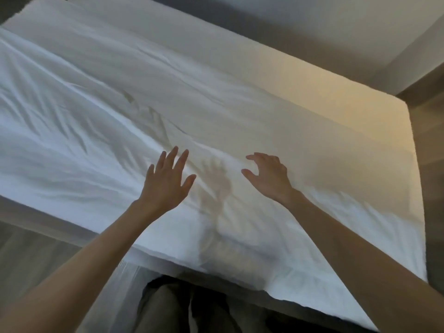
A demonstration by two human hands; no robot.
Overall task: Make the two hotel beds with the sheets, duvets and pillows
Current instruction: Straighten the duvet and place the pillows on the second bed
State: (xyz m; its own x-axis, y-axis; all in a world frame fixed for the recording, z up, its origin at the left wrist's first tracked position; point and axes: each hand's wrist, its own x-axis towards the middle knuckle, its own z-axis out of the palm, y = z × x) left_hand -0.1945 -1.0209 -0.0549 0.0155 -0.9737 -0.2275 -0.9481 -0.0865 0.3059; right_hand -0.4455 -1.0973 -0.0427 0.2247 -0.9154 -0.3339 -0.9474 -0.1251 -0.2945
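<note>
Both hands were out over the bed (28, 207), with nothing in either. The left hand (168, 176) was flat, palm down, fingers straight and fanned wide. The right hand (266, 174) was palm down with its fingers loosely hooked and the thumb held apart. It gripped nothing.

The left hand's shadow fell on the cloth between the two hands, so that hand hung clear of it. I could not tell whether the right fingertips touched.

The white sheet (96, 116) lay spread under and beyond both hands. It was heavily creased to the left of the left hand and smoother past the right hand. Its near edge hung over the bed's side below the forearms.

The wood floor (36, 248) showed left of the left forearm. The person's dark trousers (168, 308) showed below, between the arms.
</note>
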